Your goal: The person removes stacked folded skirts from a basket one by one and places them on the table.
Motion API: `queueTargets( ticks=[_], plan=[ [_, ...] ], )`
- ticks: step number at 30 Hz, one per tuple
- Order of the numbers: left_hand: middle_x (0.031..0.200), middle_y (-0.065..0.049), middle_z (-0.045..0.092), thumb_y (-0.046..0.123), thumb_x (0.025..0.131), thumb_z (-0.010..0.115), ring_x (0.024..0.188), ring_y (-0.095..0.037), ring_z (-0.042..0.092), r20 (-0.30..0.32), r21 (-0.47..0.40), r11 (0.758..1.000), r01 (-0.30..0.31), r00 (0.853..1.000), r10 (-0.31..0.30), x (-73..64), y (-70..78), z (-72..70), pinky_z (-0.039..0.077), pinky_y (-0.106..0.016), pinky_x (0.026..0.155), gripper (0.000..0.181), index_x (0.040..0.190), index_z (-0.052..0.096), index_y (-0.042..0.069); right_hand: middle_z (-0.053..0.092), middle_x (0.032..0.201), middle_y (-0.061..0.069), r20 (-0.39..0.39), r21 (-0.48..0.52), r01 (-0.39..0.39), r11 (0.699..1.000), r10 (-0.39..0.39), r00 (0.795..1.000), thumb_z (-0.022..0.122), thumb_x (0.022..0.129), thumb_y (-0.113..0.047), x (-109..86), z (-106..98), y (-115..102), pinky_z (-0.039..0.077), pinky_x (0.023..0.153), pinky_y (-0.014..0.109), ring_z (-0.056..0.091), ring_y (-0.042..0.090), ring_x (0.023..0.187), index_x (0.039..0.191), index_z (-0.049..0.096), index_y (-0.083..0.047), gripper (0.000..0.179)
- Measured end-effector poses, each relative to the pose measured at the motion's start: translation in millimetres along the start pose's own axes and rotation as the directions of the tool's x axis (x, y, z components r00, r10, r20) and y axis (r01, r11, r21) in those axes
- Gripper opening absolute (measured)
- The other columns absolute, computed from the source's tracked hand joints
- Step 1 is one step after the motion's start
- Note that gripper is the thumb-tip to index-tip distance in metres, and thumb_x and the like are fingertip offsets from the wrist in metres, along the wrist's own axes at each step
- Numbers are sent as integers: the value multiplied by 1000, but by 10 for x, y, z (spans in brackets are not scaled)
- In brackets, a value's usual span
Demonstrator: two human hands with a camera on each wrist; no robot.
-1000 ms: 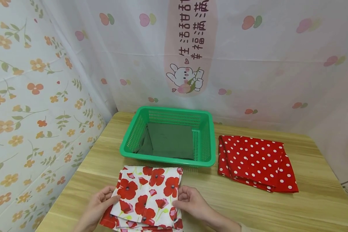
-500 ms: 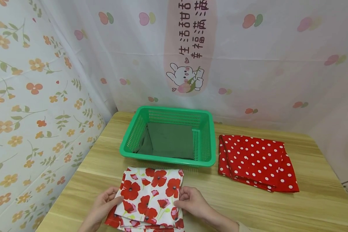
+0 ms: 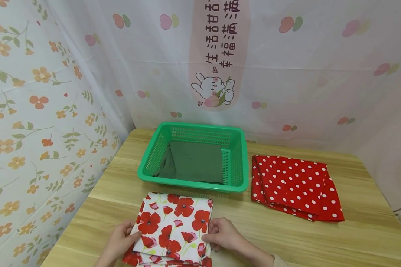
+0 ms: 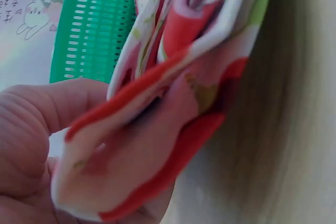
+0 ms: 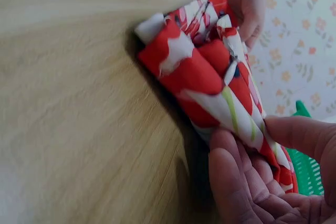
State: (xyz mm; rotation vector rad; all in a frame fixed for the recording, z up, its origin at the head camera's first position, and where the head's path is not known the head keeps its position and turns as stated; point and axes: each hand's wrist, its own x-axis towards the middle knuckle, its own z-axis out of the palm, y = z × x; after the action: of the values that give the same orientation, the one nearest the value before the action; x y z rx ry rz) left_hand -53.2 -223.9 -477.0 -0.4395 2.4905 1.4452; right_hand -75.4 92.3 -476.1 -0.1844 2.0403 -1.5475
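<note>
A folded white cloth with red poppies (image 3: 173,226) is held between both hands near the table's front edge. My left hand (image 3: 118,241) pinches its left side, thumb on top and fingers beneath; the left wrist view shows the layered fold (image 4: 157,129) there. On the opposite side my right hand (image 3: 225,237) grips the edge the same way. In the right wrist view the thumb and curled fingers (image 5: 228,182) hold the stacked layers, whose near end stands a little off the wood.
Behind the cloth stands a green plastic basket (image 3: 245,167) with a folded dark green cloth (image 3: 198,161) inside. To its right lies a folded red cloth with white dots (image 3: 294,185). Printed curtains (image 3: 270,74) hang behind and at the left of the wooden table (image 3: 270,237).
The poppy cloth has shifted slightly to the right and is turned a little, with both hands still holding its sides. The basket and dotted cloth stay put.
</note>
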Motion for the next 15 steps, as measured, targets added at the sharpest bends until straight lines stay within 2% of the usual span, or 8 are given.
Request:
queueTargets(
  ticks=[2,4,6,9,11,15],
  plan=[
    [72,-5,63,1,80,66,62,-16,56,-22,67,998,-11,1000,13,1,-9,14,46,-24,54,17,92,57,-6,59,55,7,12,-6,5,1000,-5,1000,73,80,-13,3,-3,11,48,44,22,58,11,48,73,57,-3,21],
    [74,-5,64,2,78,68,62,-15,55,-33,145,988,-51,998,57,3,-16,27,45,-25,56,18,91,57,-5,60,55,9,18,-20,9,1000,-9,1000,73,79,-13,7,-7,20,48,44,23,59,13,47,71,56,-3,22],
    [76,-7,65,3,76,69,64,-16,55,-36,233,966,-109,992,121,3,-15,38,46,-28,58,20,91,58,-5,59,54,9,17,-43,13,999,-12,1000,74,79,-13,13,-11,34,48,44,23,59,13,46,69,55,-4,23],
    [81,-10,65,5,75,70,68,-19,56,-35,322,935,-149,985,169,6,1,57,49,-33,63,26,94,58,-8,58,51,6,8,-100,22,995,-21,1000,74,80,-15,27,-14,61,45,43,21,56,12,43,67,55,-5,25],
    [82,-11,64,6,74,69,70,-20,55,-35,355,924,-144,985,167,6,15,72,49,-36,64,30,97,58,-10,56,50,3,0,-149,26,988,-26,1000,74,80,-17,31,-15,76,42,42,19,54,10,41,65,56,-6,26],
    [85,-14,63,8,75,71,72,-23,56,-18,388,916,-102,993,118,15,42,94,51,-41,67,39,104,55,-13,55,48,1,-13,-224,5,974,-8,1000,73,80,-21,26,-9,82,38,41,19,53,10,39,61,56,-8,29]
  ],
)
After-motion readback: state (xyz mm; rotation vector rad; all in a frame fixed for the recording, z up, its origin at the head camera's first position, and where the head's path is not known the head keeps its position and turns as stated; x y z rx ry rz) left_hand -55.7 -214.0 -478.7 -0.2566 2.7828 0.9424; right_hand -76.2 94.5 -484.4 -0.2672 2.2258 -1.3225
